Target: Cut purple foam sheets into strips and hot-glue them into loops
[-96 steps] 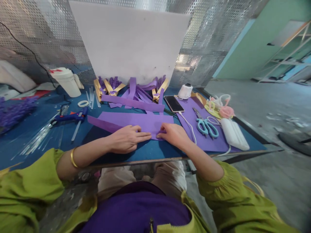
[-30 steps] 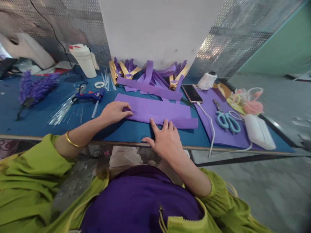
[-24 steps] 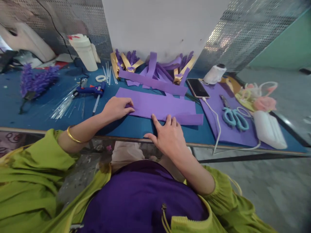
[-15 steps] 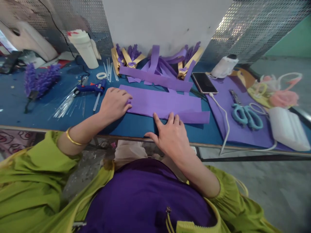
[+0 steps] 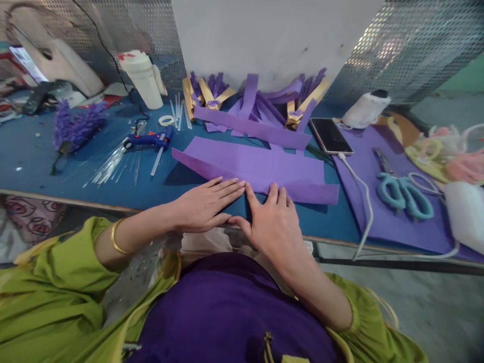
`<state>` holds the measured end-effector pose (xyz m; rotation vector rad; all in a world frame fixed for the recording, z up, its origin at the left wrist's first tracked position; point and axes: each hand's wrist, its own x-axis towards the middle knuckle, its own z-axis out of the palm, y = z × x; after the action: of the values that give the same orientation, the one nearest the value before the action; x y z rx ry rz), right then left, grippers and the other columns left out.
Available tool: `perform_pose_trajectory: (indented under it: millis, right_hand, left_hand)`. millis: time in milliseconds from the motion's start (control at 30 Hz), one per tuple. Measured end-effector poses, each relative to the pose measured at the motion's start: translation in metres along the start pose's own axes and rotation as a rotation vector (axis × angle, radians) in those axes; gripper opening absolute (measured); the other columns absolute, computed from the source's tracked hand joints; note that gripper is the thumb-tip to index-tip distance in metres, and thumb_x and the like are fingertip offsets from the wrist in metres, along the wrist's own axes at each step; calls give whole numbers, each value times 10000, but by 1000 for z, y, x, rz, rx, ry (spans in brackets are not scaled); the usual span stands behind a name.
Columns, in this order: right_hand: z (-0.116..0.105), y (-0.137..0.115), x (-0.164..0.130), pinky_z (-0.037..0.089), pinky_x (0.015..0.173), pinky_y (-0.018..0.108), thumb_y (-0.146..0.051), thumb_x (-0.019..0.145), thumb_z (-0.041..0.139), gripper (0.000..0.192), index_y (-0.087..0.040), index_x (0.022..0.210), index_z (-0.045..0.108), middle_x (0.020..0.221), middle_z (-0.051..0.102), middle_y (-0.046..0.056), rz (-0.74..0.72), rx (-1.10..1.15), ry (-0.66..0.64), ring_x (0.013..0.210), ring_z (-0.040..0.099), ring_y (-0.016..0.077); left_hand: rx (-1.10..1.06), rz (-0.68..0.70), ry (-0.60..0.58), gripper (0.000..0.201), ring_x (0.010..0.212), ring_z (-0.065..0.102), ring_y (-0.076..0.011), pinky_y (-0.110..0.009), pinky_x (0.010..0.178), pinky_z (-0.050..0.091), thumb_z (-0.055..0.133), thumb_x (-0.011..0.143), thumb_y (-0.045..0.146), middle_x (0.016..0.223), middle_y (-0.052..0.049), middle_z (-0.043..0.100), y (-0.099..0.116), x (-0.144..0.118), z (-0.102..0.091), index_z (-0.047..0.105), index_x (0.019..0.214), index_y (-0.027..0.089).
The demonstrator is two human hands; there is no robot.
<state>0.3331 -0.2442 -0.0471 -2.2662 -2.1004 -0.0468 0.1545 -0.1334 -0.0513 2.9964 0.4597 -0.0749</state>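
Purple foam sheet [image 5: 257,169] lies flat on blue tabletop [image 5: 38,166], near edge folded over. Left hand [image 5: 206,204] and right hand [image 5: 274,227] press that edge, fingers flat, clamping nothing. Crease looks part-made; scissors [image 5: 403,189] untouched.

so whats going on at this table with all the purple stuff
A person in green sleeves is seated at a blue table, both hands flat at the near edge of a long folded purple foam sheet. The left hand and right hand lie open with fingertips on its edge, gripping nothing. A blue glue gun lies to the left; teal-handled scissors and a charging black phone lie to the right.
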Motion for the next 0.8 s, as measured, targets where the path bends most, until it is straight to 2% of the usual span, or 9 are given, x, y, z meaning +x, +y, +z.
perform_pose_trajectory:
  millis: [133,267,467,567,667,800]
  right_hand:
    - [-1,0,-2,384,1005,601,-718,873,505,877,-194,1562,371,1466,457,306,-5,-64,3,1315,444,513]
    - [-3,-1,-3,397,1000,562,-722,892,457,855,-190,1557,380,1446,476,311,-4,-145,20,1313,459,498]
    - [-3,-2,-2,417,982,541,-722,898,448,848,-184,1551,394,1425,504,308,-17,-209,28,1285,490,481]
    - [-3,-1,-2,419,985,540,-714,906,446,838,-180,1550,396,1427,509,305,-21,-217,31,1283,492,479]
    - [-2,-1,-2,420,989,546,-707,910,448,834,-178,1552,392,1436,503,309,-24,-216,35,1292,481,485]
    - [-1,-1,-2,423,994,550,-705,912,446,834,-175,1553,392,1438,503,306,-27,-218,40,1297,477,485]
  left_hand:
    - [-73,32,-50,746,1561,56,-207,-419,1264,35,310,1021,562,1683,-81,111,-11,-3,-7,88,1618,175]
    - [-95,47,-68,787,1562,26,-211,-393,1262,-8,299,1003,621,1687,-68,70,-30,-9,-12,79,1621,186]
    - [-108,-45,-67,755,1563,35,-212,-414,1265,26,287,1011,602,1690,-55,75,-64,-26,-15,92,1620,201]
    - [-170,-153,11,708,1556,119,-218,-418,1267,93,254,1025,561,1679,-80,168,-74,-34,-15,190,1604,157]
    - [-275,-307,164,652,1501,306,-226,-404,1245,218,257,1026,518,1612,-109,363,-79,-38,-15,363,1535,125]
    - [-320,-445,354,527,1305,539,-248,-410,1147,374,445,958,530,1393,-99,618,-86,-33,-15,615,1298,165]
